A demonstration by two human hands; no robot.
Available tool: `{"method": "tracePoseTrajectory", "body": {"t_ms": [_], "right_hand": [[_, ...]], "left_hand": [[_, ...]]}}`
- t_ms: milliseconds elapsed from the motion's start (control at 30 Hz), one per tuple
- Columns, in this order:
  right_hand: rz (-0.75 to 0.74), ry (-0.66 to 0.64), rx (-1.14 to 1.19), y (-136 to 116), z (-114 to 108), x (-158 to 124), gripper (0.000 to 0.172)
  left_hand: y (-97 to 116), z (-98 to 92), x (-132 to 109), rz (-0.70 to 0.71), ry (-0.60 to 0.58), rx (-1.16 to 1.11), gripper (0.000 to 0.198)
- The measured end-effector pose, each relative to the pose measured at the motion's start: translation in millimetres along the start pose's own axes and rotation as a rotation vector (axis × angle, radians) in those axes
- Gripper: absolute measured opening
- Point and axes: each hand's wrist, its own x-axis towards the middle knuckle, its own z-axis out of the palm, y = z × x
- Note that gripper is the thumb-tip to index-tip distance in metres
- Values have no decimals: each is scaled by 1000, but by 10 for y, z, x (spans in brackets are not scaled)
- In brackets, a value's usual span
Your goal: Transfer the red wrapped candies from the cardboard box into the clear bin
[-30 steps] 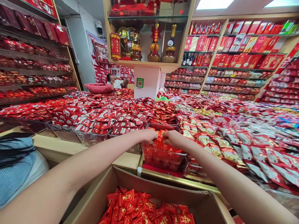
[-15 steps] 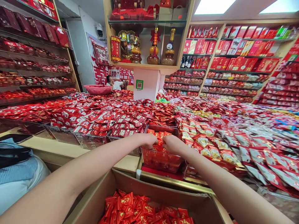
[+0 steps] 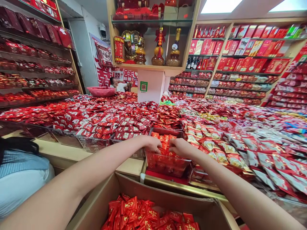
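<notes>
A clear plastic bin [image 3: 168, 164] holds rows of small red wrapped candies [image 3: 165, 138] with gold print. My left hand [image 3: 153, 144] reaches into it from the left, fingers curled down and closed on a red wrapped candy. Opposite, my right hand [image 3: 180, 148] bends over the same rows, its thumb and fingers pinched at another red candy; the fingertips are partly hidden. Below my forearms stands an open cardboard box [image 3: 144, 190] with a loose heap of matching red candies [image 3: 150, 214].
Bins of dark red packets [image 3: 130, 127] lie left of the clear bin, and gold-and-red packets [image 3: 211, 145] lie right. A white pillar [image 3: 151, 84] rises behind. A person in a light blue top [image 3: 25, 169] is at the left edge. Stocked shelves [image 3: 35, 68] line the walls.
My hands have shifted slightly within the bin, the right one a little to the right, showing more candies between them. The person at the left has moved slightly.
</notes>
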Motion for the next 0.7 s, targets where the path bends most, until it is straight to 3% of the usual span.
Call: {"method": "tracePoseTrajectory", "body": {"t_ms": [367, 467, 633, 700], "right_hand": [[-10, -116, -5, -123, 45, 68, 14], [-11, -150, -17, -125, -1, 55, 18], [47, -197, -61, -72, -161, 17, 41], [71, -222, -100, -68, -199, 2, 38]], "left_hand": [[48, -12, 16, -45, -51, -22, 19], [26, -14, 24, -45, -21, -54, 29], [-2, -18, 52, -8, 40, -131, 38], [18, -18, 69, 26, 79, -160, 40]]}}
